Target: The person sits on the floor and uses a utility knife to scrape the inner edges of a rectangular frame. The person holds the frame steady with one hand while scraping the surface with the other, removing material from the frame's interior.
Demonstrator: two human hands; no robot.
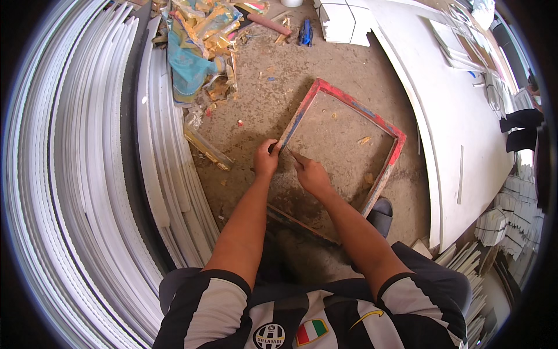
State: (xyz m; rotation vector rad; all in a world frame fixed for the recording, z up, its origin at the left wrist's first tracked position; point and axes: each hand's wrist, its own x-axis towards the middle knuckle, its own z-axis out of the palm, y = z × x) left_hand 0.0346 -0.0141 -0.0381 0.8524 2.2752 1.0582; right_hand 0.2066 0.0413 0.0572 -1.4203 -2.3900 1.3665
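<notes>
A rectangular frame (359,107), streaked with worn red and blue paint and apparently wooden, is tilted in front of me with no panel inside it. My left hand (267,158) grips its left side, thumb on top. Just to the right, inside the opening, my right hand (313,175) is closed on a small, thin tool (290,150) whose tip points at that same side. Most of the tool is hidden by my fingers, so its exact kind is unclear. The frame's near side runs below my forearms, partly in shadow.
Tall white sheets (87,145) stand stacked along the left. Crumpled yellow scraps and a blue cloth (192,72) lie at the far left, near a blue object (306,32). A large white board (459,134) fills the right. My dark sandal (381,216) is beside the frame.
</notes>
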